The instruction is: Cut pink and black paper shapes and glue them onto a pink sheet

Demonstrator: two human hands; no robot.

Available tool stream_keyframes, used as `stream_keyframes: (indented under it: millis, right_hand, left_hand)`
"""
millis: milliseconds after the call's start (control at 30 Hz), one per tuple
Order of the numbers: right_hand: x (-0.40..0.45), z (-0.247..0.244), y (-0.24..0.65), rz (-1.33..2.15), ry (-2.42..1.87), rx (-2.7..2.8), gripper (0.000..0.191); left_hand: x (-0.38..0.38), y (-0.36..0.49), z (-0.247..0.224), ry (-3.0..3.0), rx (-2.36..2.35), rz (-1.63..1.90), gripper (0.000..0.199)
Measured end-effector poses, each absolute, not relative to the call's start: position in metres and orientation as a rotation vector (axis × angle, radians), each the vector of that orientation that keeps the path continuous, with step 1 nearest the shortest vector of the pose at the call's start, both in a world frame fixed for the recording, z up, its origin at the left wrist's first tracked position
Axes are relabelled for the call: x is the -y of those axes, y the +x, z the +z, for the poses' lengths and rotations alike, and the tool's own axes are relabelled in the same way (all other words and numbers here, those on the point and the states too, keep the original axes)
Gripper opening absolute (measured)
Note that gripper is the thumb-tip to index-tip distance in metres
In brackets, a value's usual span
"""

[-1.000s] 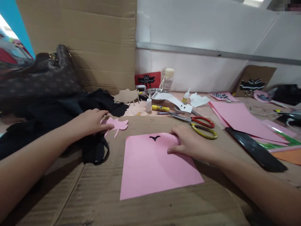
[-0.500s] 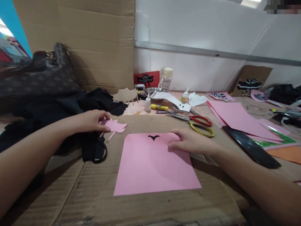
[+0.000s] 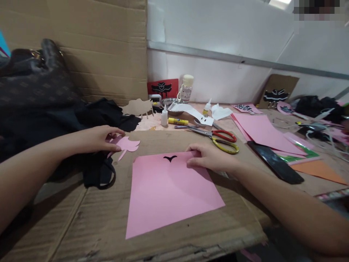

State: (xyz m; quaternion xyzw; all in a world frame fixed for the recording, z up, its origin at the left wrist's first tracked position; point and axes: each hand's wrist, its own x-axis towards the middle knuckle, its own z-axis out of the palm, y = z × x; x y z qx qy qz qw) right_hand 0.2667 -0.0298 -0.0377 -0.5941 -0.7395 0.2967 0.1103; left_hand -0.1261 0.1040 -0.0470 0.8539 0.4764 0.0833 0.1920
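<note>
A pink paper sheet (image 3: 169, 196) lies on the cardboard, with a small black wing-shaped piece (image 3: 170, 158) near its top edge. My right hand (image 3: 203, 156) grips the sheet's upper right corner between thumb and fingers. To the left, my left hand (image 3: 109, 139) pinches a pink paper cutout (image 3: 128, 144) with pointed, curved ends and a thin strip hanging down. Scissors (image 3: 209, 135) with one red and one yellow handle lie beyond my right hand.
A glue stick (image 3: 178, 121), white glue bottle (image 3: 164, 117) and clear jar (image 3: 186, 89) stand or lie behind. Black cloth (image 3: 109, 112) and a brown bag (image 3: 35, 83) are at left. Pink sheets (image 3: 267, 133) and a black flat object (image 3: 275, 162) are at right.
The view has shifted, so most things appear further left. The pink sheet has turned slightly, its lower right corner now higher than its lower left. Both hands keep their grips.
</note>
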Motion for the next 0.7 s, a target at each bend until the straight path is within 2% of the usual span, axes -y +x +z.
stream_keyframes:
  millis: [167,467,567,700]
  right_hand:
    - [0.03,-0.037,0.265,0.837,-1.739,2.23,0.03]
    - [0.03,-0.043,0.266,0.732,-1.754,2.26,0.04]
    - [0.028,-0.049,0.269,0.524,-1.547,2.347,0.045]
    - [0.03,-0.055,0.262,0.24,-1.328,2.503,0.034]
  left_hand:
    - [-0.114,-0.132,-0.056,2.491,-1.22,0.31,0.048]
    - [-0.116,-0.129,-0.06,2.513,-1.305,0.248,0.071]
    - [-0.114,-0.126,-0.056,2.483,-1.37,0.191,0.074]
    - [-0.107,-0.12,-0.048,2.445,-1.432,0.191,0.072]
